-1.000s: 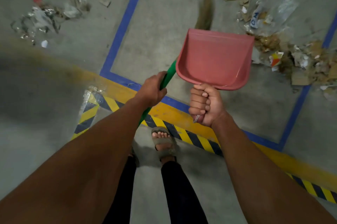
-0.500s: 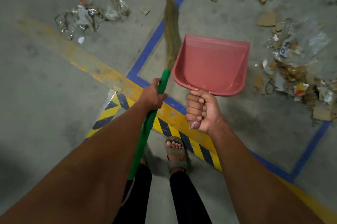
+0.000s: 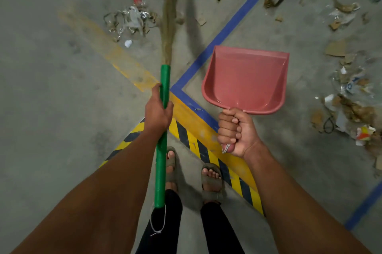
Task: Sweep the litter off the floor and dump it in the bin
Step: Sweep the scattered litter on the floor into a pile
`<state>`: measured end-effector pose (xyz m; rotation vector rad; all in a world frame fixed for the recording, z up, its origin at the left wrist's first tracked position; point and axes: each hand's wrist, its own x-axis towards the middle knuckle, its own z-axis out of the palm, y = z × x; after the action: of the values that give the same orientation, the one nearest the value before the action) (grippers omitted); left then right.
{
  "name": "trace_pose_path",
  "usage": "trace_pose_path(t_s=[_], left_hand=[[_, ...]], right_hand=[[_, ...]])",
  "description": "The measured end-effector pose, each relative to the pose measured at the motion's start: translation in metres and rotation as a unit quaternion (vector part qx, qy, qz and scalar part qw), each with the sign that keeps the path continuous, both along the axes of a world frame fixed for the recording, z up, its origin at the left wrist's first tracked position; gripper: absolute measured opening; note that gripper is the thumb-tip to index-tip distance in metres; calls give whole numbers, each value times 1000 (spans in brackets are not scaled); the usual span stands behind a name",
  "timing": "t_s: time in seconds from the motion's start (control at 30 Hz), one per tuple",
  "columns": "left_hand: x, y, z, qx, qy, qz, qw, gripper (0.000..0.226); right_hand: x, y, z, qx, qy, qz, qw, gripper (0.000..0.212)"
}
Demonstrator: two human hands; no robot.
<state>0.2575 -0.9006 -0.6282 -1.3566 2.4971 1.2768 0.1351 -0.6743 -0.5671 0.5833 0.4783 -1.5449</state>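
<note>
Above scattered litter [image 3: 130,21], left hand [image 3: 158,110] grips the broom [image 3: 164,96], right hand [image 3: 237,131] grips the dustpan [image 3: 246,80].

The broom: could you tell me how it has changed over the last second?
The broom swung out from behind the dustpan to its left, bristles now beside the plastic litter. The left hand still grips its green handle; the right hand still holds the empty dustpan.

I stand on a grey concrete floor [image 3: 51,92]. A yellow line [image 3: 128,67] runs diagonally, blue tape [image 3: 233,20] angles far right, and black-and-yellow hazard stripes [image 3: 233,175] lie near me.
</note>
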Motion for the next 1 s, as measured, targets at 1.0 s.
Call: trace_pose_path(t_s=[1.0], left_hand=[[45, -107, -16, -30, -71, -3, 997, 64]], right_hand=[[13, -101, 0, 8, 12, 15, 1000, 41]])
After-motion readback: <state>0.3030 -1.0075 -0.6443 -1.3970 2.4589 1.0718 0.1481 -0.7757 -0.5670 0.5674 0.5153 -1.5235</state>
